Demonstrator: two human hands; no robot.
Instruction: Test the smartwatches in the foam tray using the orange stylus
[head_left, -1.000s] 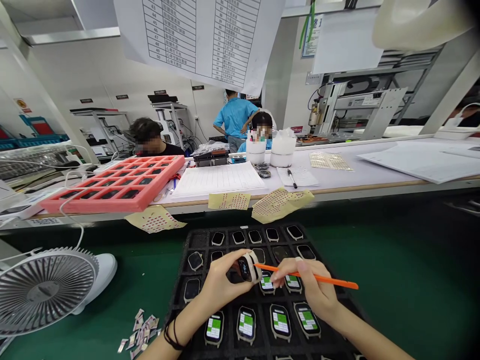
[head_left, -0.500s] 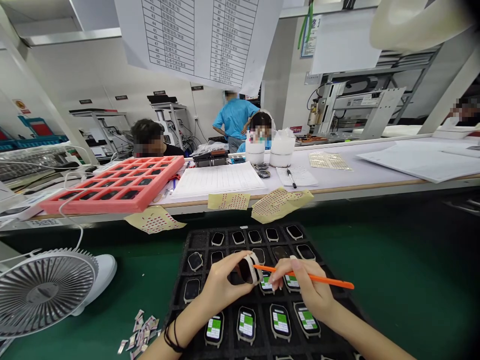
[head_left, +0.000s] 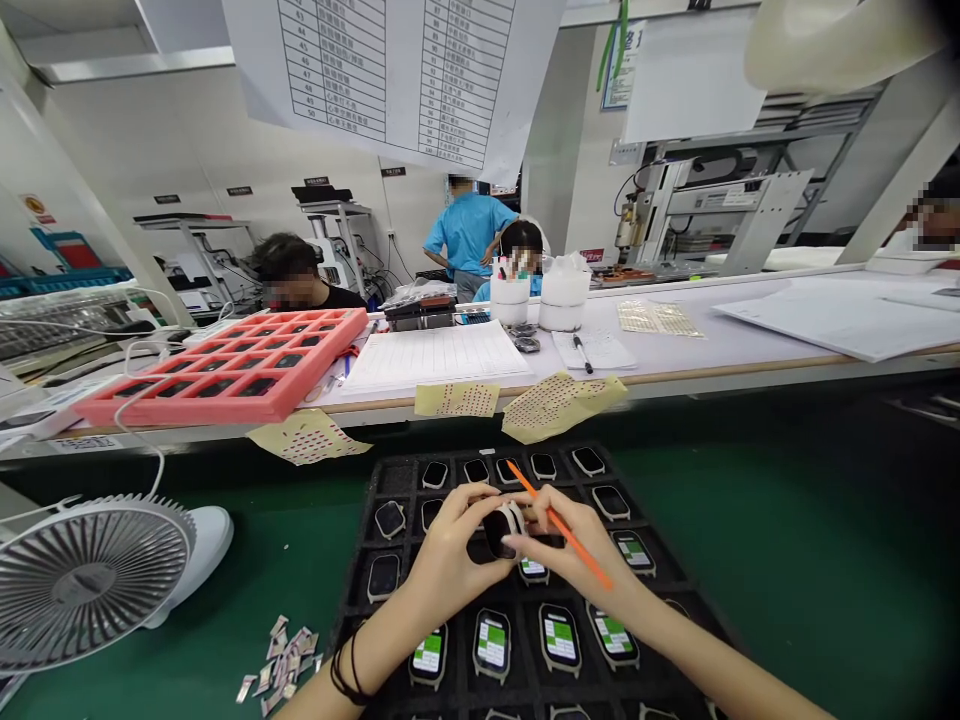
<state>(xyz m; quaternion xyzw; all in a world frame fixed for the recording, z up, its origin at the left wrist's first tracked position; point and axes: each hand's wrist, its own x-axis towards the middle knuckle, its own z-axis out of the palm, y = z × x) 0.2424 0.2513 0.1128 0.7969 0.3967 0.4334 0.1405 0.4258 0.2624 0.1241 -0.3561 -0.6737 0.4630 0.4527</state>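
Observation:
My left hand (head_left: 450,545) is closed around a smartwatch (head_left: 496,533), holding it tilted on edge above the tray, its dark screen turned toward the left. Between the fingers of my right hand (head_left: 574,550) sits a thin orange pointed stick (head_left: 594,565), its tip up and to the left, clear of the watch. The same hand's fingertips touch the right side of the watch. Below lies a black compartment tray (head_left: 391,483) of smartwatches. Some, like the front watch (head_left: 492,642), show green-and-white screens; others are dark. My hands hide several middle compartments.
A white fan (head_left: 90,585) stands at left on the green surface, near a pile of small strips (head_left: 289,655). A raised shelf beyond carries a pink foam tray (head_left: 277,400), paper sheets (head_left: 439,358) and white containers (head_left: 564,300). Yellow dotted sheets (head_left: 562,408) hang from its edge. Co-workers are behind it.
The orange stick has swung from nearly level, tip at the watch, to a steep slant with its tip away. My right hand has moved left, its fingers now on the watch.

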